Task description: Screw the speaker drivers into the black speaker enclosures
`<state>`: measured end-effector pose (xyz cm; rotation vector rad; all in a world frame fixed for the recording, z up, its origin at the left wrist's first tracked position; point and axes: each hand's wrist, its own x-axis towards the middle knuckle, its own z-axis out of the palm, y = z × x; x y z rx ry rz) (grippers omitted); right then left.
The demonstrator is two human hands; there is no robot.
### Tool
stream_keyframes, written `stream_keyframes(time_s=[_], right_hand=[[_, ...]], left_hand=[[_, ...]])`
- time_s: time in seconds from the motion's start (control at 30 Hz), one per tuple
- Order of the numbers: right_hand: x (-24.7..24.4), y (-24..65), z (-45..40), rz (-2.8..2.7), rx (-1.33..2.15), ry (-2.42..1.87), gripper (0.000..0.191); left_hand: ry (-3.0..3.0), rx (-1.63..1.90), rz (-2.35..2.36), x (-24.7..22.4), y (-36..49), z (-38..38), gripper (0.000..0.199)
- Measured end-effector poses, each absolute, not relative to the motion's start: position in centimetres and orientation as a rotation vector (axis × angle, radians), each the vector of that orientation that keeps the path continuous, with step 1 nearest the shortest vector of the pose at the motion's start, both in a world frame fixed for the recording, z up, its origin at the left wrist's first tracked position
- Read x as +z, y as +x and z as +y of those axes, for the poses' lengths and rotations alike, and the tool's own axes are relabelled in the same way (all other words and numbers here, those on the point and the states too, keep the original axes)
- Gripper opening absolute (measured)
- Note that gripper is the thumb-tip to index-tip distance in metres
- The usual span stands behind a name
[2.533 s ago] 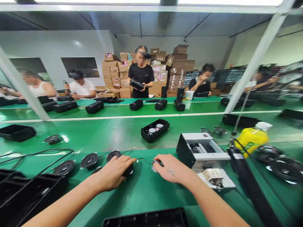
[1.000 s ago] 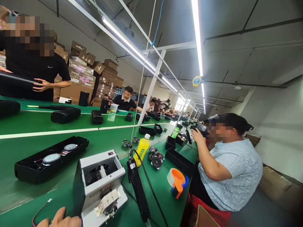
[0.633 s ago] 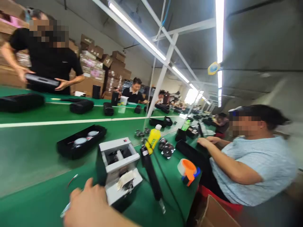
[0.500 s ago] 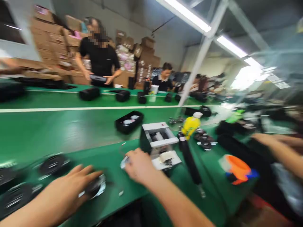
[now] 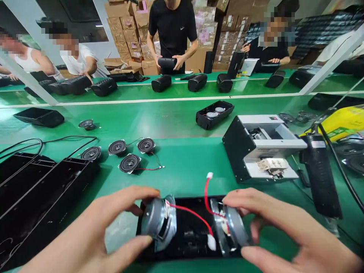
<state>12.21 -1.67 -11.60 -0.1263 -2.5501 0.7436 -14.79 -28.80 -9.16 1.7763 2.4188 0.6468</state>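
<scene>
My left hand (image 5: 119,223) grips a small round speaker driver (image 5: 155,219) by its metal magnet, thumb below and fingers above. My right hand (image 5: 278,223) pinches a second speaker driver (image 5: 236,227) the same way. Both drivers are tilted on edge, magnets facing outward, over a long black speaker housing (image 5: 193,248) at the near edge of the bench. Whether they touch it, I cannot tell. Red wires (image 5: 196,216) with white plugs run from the drivers. One plug (image 5: 211,242) hangs over the housing, and the other (image 5: 209,175) points up past its far edge.
Several loose drivers (image 5: 129,163) lie beyond my left hand, beside long black housings (image 5: 65,197). A grey-and-black machine (image 5: 261,148) and a black electric screwdriver (image 5: 321,174) stand to the right. Across the green belt (image 5: 159,117), co-workers handle black speakers (image 5: 167,65).
My view has turned left. The hands, apart over the bench before, now hold the two drivers facing each other above the black housing, which was not visible between them earlier.
</scene>
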Motion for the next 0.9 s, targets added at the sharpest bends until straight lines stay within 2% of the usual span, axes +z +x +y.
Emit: stream_keyframes(time_s=[0.13, 0.2, 0.47, 0.57, 0.7, 0.83, 0.9], right_hand=[[-12.6, 11.1, -3.6, -2.650, 0.593, -0.106, 0.027], [-13.0, 10.7, -3.8, -2.682, 0.497, -0.125, 0.024], [-13.7, 9.4, -4.1, -2.724, 0.245, 0.018, 0.034], [-14.1, 8.7, -4.1, -2.809, 0.275, 0.006, 0.042], [-14.5, 8.2, -3.9, -2.880, 0.343, -0.027, 0.022], [-14.5, 8.3, -3.4, -2.915, 0.404, -0.008, 0.042], [-14.5, 8.5, -3.1, -2.951, 0.403, 0.009, 0.046]], left_hand=[[1.833, 0.623, 2.212, -9.9, -11.9, -27.3, 0.044], [1.865, 0.581, 2.164, -10.0, -11.4, -25.6, 0.046], [2.050, 0.365, 2.139, -12.0, -11.4, -24.8, 0.051], [2.025, 0.335, 2.108, -12.2, -11.6, -24.8, 0.032], [2.109, 0.373, 1.998, -12.4, -12.1, -24.3, 0.012], [2.167, 0.427, 1.938, -12.5, -12.5, -24.2, 0.011], [2.182, 0.418, 1.934, -12.5, -12.6, -24.2, 0.011]])
